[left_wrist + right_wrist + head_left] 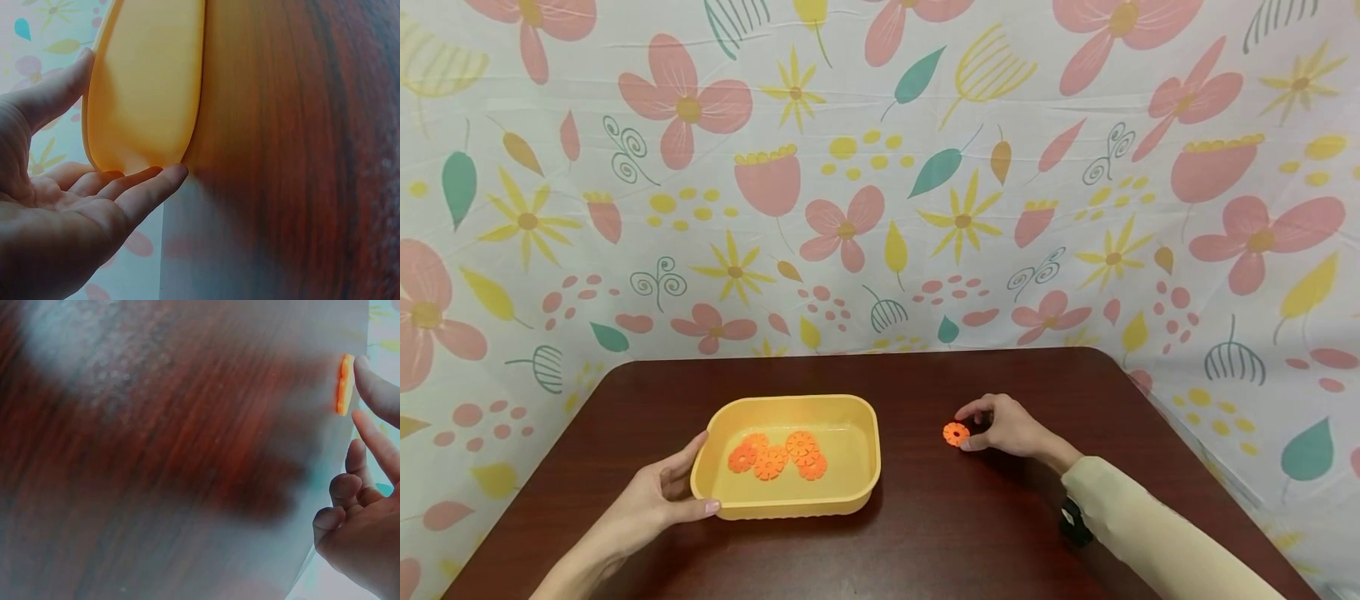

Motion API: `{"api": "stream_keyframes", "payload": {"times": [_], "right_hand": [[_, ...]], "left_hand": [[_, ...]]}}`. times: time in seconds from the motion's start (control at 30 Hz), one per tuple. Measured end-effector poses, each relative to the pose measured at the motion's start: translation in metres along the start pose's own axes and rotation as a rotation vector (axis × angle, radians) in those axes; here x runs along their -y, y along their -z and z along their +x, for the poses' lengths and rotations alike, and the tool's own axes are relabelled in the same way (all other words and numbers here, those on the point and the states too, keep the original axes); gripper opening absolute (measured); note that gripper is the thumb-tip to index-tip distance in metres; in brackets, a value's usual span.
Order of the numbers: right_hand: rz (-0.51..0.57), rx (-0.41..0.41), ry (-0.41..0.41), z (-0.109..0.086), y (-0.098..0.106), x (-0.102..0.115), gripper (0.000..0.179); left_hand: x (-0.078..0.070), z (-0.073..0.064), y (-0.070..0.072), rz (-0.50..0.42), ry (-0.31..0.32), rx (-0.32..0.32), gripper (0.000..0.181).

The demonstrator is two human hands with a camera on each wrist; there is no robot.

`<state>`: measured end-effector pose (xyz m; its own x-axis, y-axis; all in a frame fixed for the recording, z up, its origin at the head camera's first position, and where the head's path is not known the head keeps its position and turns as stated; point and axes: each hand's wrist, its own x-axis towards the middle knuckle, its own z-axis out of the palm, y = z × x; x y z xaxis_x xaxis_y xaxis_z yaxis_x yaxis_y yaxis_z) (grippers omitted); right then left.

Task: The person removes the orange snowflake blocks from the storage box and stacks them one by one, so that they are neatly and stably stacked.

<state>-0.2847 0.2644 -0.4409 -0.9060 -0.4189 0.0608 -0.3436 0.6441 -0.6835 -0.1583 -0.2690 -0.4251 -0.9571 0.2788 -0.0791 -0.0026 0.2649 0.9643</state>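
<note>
A yellow plastic tray (805,504) stands on the table with several orange notched discs (770,462) lying loose in its left and middle part. At the tray's left end my left hand (658,493) holds it, thumb at the near corner and fingers along the outer wall. In the left wrist view the fingertips of the left hand (94,200) meet the tray's end (144,94). To the right of the tray, my right hand (1009,427) has thumb and index finger at the edge of a single orange notched disc (950,434). The right wrist view shows that disc (344,387) edge-on beside the fingertips.
The dark brown wooden table (917,533) has rounded far corners. Behind it and at both sides hangs a white cloth (850,317) printed with flowers and leaves. A dark band (1075,523) is at the right wrist, beside a light sleeve (1138,517).
</note>
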Motion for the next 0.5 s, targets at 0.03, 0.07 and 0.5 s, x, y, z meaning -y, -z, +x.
{"api": "stream_keyframes", "payload": {"times": [0.03,0.07,0.5], "right_hand": [[0.001,0.0,0.004,0.0,0.0,0.001,0.039],[0.003,0.0,0.005,0.0,0.001,0.002,0.039],[0.016,0.015,0.047,0.003,0.001,0.03,0.039]], "left_hand": [[0.0,0.0,0.0,0.002,0.002,0.0,0.102],[-0.001,0.0,0.0,0.003,0.002,0.0,0.102],[-0.001,0.0,0.0,-0.004,0.011,-0.003,0.102]]}}
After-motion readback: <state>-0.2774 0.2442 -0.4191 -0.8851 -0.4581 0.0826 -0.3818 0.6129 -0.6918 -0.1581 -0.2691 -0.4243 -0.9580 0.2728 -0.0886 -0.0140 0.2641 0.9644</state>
